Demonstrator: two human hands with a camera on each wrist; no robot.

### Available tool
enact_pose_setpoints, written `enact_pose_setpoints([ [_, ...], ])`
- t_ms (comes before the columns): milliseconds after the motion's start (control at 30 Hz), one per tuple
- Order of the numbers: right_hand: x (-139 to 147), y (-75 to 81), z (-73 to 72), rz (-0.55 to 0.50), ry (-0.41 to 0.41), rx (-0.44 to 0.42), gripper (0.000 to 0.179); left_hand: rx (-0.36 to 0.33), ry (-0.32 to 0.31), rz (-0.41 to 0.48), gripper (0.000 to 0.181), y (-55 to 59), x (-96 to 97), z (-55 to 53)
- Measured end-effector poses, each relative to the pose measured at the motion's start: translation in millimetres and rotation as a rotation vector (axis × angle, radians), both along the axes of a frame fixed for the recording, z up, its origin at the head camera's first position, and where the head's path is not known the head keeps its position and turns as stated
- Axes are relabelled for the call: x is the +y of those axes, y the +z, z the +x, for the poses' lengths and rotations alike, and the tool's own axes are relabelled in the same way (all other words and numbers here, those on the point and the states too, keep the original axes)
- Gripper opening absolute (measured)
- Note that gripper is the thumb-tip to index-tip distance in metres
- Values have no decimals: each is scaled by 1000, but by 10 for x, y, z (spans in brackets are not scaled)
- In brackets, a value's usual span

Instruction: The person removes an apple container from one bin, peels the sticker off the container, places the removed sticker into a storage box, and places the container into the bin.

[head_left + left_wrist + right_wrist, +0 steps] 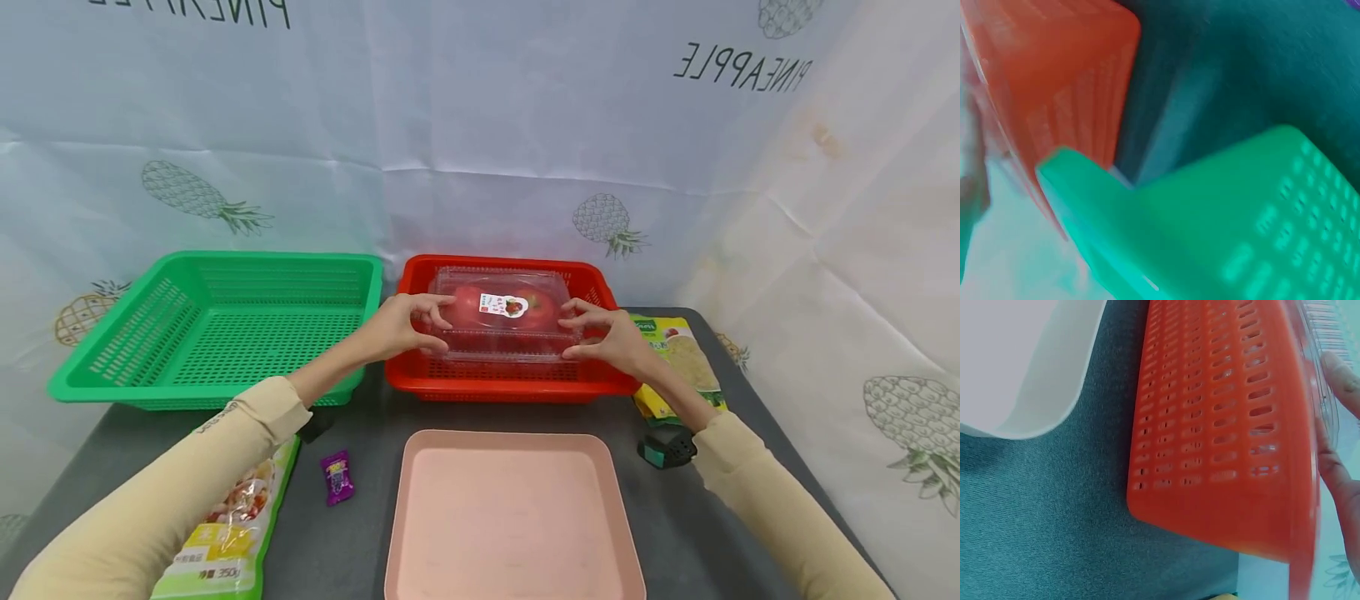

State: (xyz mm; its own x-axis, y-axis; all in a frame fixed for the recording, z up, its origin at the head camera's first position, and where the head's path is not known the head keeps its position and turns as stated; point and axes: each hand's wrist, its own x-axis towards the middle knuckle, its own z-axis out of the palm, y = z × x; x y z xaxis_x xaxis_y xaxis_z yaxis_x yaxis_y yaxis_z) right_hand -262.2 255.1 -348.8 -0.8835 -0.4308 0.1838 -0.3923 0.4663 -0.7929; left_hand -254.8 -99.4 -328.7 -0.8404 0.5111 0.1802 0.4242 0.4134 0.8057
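A clear plastic box [501, 343] with round red fruit inside and a white label [503, 305] sits in the mouth of the red basket [495, 390]. My left hand [402, 327] pinches its left end, fingers on top and thumb lower at the near corner. At the opposite end, my right hand [611, 337] grips the box in the same way. In the right wrist view, the thumb lies along the box's edge just above the basket rim. Only a blurred bit of the left hand shows in the left wrist view.
A green basket [217, 395] stands left of the red one. In front lies a pink tray [513, 517]. Around them are a purple packet [337, 477], a green-white food bag [232, 533], a yellow bag [686, 358] and a black wrist device [667, 450]. A pineapple-print curtain [480, 125] hangs behind.
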Motion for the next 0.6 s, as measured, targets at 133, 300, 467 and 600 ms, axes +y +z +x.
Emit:
enact_pose_setpoints([
  [133,12,53,52,-16,-3,4,38,37,-59,70,15,15,-37,16],
  [300,22,149,104,-20,-19,34,36,113,-86,49,34,29,-26,50],
  [467,33,222,141,-18,-31,55,36,140,-87,99,30,28,-18,72],
  [600,38,247,179,-58,3,63,36,146,-93,108,20,53,-37,99],
])
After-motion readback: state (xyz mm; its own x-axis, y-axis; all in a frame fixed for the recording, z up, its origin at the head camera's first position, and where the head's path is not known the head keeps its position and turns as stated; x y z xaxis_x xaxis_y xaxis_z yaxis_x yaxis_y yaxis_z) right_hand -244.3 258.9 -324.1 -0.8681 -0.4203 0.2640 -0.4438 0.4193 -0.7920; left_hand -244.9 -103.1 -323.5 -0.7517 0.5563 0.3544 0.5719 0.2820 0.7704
